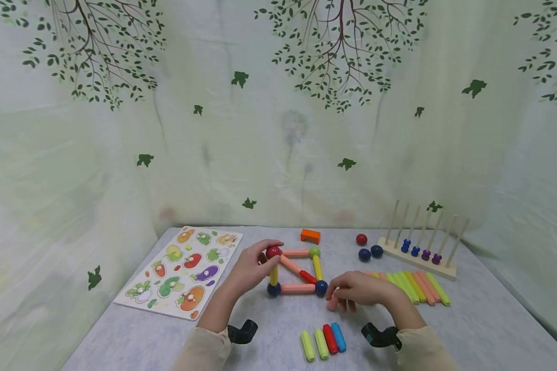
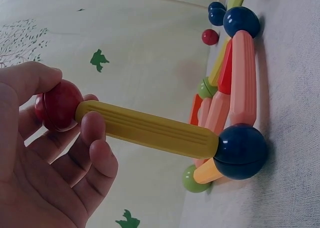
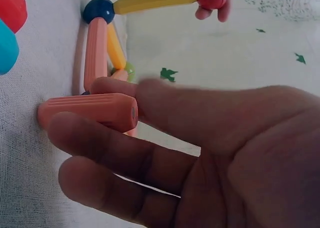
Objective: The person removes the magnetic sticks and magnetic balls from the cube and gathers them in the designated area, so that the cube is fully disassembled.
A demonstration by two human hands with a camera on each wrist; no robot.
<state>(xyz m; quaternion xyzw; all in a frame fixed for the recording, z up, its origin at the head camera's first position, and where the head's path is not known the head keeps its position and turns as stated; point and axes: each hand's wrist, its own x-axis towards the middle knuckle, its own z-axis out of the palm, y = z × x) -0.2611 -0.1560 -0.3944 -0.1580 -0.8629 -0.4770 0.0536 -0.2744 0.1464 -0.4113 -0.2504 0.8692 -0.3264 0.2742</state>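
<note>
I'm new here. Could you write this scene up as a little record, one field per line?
left hand: holds a red ball atop a yellow stick
stick's lower end: on a dark blue ball
right hand: holds a pink stick
near side: four loose sticks, two light green, one red, one blue
left side: board with food pictures
right side: wooden peg stand, row of sticks
far side: orange block
</note>
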